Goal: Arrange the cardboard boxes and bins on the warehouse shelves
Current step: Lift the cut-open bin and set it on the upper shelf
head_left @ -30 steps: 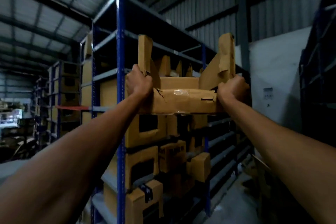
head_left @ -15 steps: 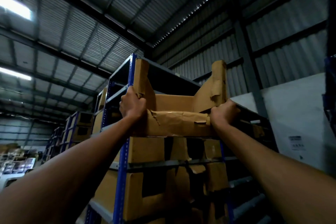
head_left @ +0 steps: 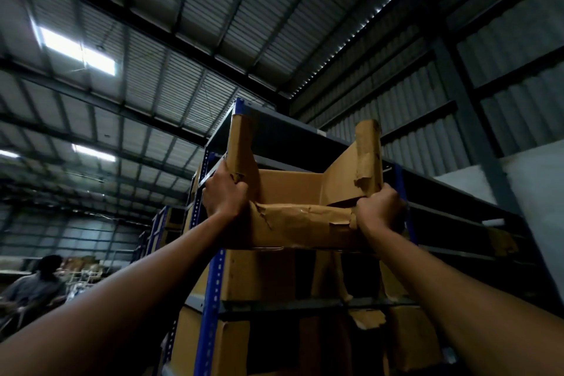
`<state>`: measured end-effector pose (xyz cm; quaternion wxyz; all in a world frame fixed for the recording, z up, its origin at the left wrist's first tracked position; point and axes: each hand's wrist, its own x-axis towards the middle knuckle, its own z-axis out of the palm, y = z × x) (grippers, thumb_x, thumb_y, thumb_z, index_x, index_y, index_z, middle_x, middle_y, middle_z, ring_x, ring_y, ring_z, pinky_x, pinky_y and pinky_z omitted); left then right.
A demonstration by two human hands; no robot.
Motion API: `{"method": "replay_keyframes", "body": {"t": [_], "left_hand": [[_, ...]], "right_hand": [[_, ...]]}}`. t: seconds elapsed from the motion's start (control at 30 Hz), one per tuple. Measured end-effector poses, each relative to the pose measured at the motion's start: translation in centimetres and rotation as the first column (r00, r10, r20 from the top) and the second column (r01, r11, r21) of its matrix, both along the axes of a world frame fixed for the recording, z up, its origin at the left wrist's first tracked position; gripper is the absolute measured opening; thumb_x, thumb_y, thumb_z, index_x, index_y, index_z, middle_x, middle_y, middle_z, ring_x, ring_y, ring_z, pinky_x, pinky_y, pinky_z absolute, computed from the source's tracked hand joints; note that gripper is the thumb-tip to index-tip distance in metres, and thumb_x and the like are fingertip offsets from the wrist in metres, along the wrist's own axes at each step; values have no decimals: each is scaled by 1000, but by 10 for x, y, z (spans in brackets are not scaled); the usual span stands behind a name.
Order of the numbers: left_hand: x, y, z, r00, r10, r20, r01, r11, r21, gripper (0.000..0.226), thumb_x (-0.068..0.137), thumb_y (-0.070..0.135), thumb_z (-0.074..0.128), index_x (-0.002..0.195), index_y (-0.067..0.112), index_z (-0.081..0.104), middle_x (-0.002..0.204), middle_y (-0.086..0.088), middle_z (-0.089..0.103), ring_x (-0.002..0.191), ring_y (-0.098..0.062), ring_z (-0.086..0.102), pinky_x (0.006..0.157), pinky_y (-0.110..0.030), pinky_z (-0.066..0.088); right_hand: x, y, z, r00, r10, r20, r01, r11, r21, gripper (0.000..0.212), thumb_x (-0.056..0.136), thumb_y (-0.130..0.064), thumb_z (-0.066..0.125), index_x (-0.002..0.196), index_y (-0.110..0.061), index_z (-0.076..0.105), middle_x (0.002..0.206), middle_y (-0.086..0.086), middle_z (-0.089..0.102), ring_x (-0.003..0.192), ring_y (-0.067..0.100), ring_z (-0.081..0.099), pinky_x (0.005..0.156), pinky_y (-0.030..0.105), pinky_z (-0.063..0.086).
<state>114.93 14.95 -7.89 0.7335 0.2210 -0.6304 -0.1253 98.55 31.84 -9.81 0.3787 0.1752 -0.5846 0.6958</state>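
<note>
Cardboard box (head_left: 290, 189) is held at arm's length above head height, in front of the upper levels of the blue-posted rack (head_left: 213, 278). Its open top is tilted toward the camera, so the bare inside shows. Its near wall (head_left: 305, 220) is low, creased and torn, and two tall side flaps (head_left: 367, 156) stand up at left and right. The left hand (head_left: 224, 197) grips the near left corner, fingers curled tight round the cardboard. The right hand (head_left: 378, 212) grips the near right corner the same way, just beside a rip in the wall. Whether the far end rests on a shelf cannot be told, because the box itself hides that.

The step looks like sliding the box into an upper bay. To do it well, I would level it first, land the far bottom edge on the shelf, then push straight in with both hands evenly so it does not twist against the rack. The tall flaps look likely to catch under the top board (head_left: 305, 134), so the box should go in low. It is better to push from the bottom corners than from the torn wall, which may give way.

More boxes (head_left: 259, 272) fill the shelf below. Another person (head_left: 39, 281) is well apart at lower left, under the corrugated roof (head_left: 183, 24).
</note>
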Motion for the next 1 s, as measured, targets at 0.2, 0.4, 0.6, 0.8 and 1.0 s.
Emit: {"method": "replay_keyframes", "body": {"t": [0.2,0.4,0.6,0.8,1.0], "left_hand": [[-24,-1,8,998,56,-26,-57,998,-40,29,81,10,58,110,11,55,101,-15,65,96,-35,61,71,-35,39],[-39,15,30,993,115,-34,-116,993,-31,25,84,16,58,108,11,55,104,-16,64,99,-36,61,70,-35,38],[-45,21,42,992,119,-51,-121,992,-40,21,87,16,59,107,11,55,105,-14,65,98,-34,62,68,-35,38],[-38,19,42,991,127,-44,-130,989,-73,23,85,14,58,108,10,55,102,-17,64,99,-38,61,70,-37,37],[-40,7,37,993,117,-30,-119,990,-70,24,83,12,58,106,12,52,98,-15,64,94,-36,61,69,-37,39]], "right_hand": [[-29,-13,7,1000,27,6,-27,999,-38,17,82,-6,60,97,-13,62,98,14,64,93,35,61,80,46,52],[-50,-6,28,1000,-2,-16,1,999,-54,15,83,-12,62,98,-13,64,100,16,67,95,37,63,77,45,53],[-58,-6,42,999,-18,-31,16,997,-74,11,83,-10,63,92,-16,62,94,12,68,89,34,65,72,43,53],[-58,-16,43,999,33,-28,-36,992,-122,16,82,-5,65,97,-10,63,100,18,65,93,36,63,80,45,54],[-64,-29,36,991,120,-55,-127,984,-128,20,83,0,63,102,-6,61,102,18,65,99,36,62,84,41,52]]}}
